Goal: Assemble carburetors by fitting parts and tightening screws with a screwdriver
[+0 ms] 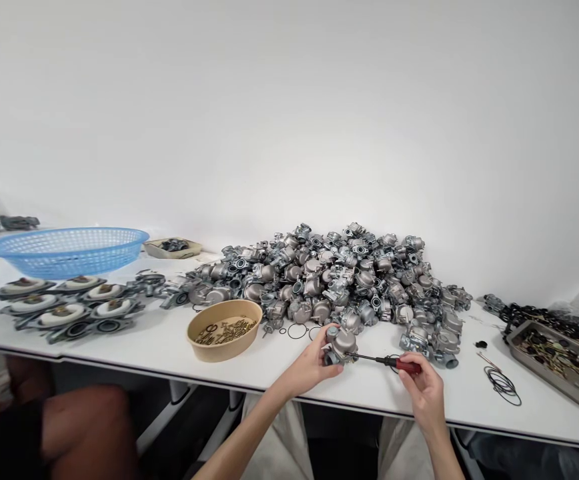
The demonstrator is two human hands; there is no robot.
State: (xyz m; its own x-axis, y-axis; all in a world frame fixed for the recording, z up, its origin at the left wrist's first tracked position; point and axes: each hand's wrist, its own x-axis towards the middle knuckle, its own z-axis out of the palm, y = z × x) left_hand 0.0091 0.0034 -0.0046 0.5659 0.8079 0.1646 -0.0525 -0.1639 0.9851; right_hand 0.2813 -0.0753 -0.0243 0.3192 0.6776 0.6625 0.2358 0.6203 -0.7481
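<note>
Near the table's front edge, my left hand [314,365] grips a grey metal carburetor [344,342], thumb below and fingers above it. My right hand [423,387] is closed round the red handle of a screwdriver [408,365]. Its dark shaft points left, and the tip meets the carburetor's right side; the exact contact spot is too small to make out. Right behind my hands rises a large pile of similar carburetors [314,283]. Thin black rubber rings [297,331] lie on the table just behind the held carburetor.
A tan bowl [202,350] of small brass-coloured parts stands left. Farther left are a blue basket [69,250], pale-topped metal parts [62,313] and a shallow tray [189,251]. At right lie black rings [503,385] and a metal tray [559,373] of small parts. Someone's leg [89,427] shows lower left.
</note>
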